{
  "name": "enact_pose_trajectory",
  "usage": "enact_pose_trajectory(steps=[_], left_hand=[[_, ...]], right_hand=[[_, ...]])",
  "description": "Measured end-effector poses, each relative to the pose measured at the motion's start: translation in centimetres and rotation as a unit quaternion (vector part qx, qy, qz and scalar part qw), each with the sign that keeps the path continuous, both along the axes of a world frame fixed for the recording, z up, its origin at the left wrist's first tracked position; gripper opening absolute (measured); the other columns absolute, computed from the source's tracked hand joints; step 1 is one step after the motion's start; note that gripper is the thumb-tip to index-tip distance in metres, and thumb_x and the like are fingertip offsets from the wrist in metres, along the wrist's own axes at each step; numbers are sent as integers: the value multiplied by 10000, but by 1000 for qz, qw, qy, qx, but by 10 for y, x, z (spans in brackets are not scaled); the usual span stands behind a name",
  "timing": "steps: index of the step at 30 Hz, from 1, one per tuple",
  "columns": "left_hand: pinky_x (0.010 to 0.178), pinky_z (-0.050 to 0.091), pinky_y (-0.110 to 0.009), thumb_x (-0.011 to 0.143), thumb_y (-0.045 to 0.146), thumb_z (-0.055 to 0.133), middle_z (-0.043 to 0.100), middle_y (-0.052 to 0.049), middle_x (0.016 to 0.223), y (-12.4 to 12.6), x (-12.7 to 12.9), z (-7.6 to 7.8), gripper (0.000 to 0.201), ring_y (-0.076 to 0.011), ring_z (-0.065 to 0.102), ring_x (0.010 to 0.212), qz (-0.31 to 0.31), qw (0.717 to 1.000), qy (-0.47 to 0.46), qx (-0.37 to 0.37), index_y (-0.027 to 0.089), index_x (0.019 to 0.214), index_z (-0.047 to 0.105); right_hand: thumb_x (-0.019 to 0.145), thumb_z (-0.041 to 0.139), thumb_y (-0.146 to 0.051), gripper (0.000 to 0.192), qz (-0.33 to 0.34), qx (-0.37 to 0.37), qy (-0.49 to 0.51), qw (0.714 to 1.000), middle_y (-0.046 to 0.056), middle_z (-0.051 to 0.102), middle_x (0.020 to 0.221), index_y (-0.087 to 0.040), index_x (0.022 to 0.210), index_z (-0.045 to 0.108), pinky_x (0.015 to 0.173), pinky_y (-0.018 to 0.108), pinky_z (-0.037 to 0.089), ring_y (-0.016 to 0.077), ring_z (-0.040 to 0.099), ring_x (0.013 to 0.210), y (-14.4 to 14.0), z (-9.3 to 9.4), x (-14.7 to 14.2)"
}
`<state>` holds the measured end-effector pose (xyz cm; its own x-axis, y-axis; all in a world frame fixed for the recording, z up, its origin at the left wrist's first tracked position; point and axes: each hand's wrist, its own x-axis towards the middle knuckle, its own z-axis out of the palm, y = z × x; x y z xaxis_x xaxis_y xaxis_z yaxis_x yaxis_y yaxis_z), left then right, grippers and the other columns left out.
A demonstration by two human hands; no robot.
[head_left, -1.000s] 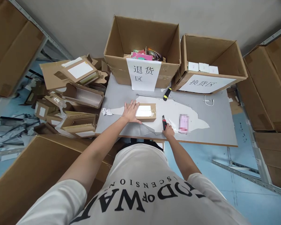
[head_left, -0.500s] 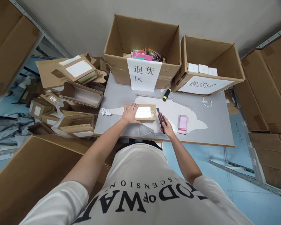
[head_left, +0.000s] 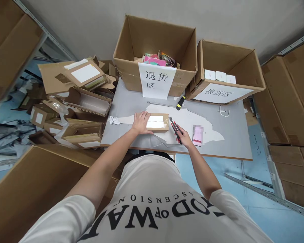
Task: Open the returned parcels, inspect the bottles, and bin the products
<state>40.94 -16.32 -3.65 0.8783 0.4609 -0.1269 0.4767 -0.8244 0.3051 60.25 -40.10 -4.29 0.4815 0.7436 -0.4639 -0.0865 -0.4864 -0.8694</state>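
Observation:
A small brown cardboard box (head_left: 165, 122) with a white label on top lies flat on the grey table. My left hand (head_left: 141, 123) grips its left end, fingers over the top and thumb along the near side. In my right hand (head_left: 183, 135) is a red and black utility knife (head_left: 176, 128), fingers closed round its handle. Its tip points up and left, right by the box's right end; whether it touches cannot be made out. Just right of that hand lies a phone (head_left: 197, 135) with a pink, partly blurred screen.
Behind stand two large open cartons, one holding colourful packages (head_left: 155, 61), the other white boxes (head_left: 221, 76), with paper signs in front. A yellow and black cutter (head_left: 180, 103), crumpled paper (head_left: 114, 120) and a white cable (head_left: 225, 112) lie on the table. Opened boxes (head_left: 88, 101) pile up left.
The knife has tilted further left, its tip nearer the box's right end, and my right hand has shifted slightly. My left hand and the box stay put.

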Motion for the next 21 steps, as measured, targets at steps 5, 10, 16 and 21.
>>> enact_pose_trajectory(steps=[5, 10, 16, 21], left_hand=[[1118, 10, -624, 525, 689, 723, 331, -220, 1477, -1, 0, -1, 1172, -420, 230, 1380, 9, 1000, -13, 2, 155, 1464, 269], [1123, 36, -617, 537, 667, 723, 358, -204, 1457, -2, 0, 1, 1129, -429, 244, 1372, 11, 1000, -11, -11, 178, 1459, 291], [1132, 14, -610, 559, 672, 703, 361, -204, 1454, -1, -1, -1, 1120, -426, 264, 1359, 12, 1000, -15, -15, 169, 1468, 285], [1130, 33, -615, 560, 679, 698, 385, -199, 1433, -1, 0, -2, 1115, -425, 282, 1349, 13, 1000, -19, -11, 167, 1465, 293]], right_hand=[[861, 513, -514, 676, 40, -14, -14, 999, -5, 598, 778, -259, 1465, 347, 360, 199, 419, 67, 505, 416, 1, 15, 11], [866, 515, -494, 650, 79, -37, -27, 996, -18, 581, 720, -249, 1452, 378, 368, 180, 411, 60, 486, 413, -5, 24, 19], [862, 519, -485, 653, 101, -34, -30, 994, -32, 558, 667, -254, 1455, 375, 357, 182, 388, 61, 445, 395, -11, 28, 24], [861, 517, -475, 636, 131, -46, -39, 990, -28, 551, 669, -269, 1450, 391, 368, 192, 388, 69, 461, 400, -18, 31, 20]])
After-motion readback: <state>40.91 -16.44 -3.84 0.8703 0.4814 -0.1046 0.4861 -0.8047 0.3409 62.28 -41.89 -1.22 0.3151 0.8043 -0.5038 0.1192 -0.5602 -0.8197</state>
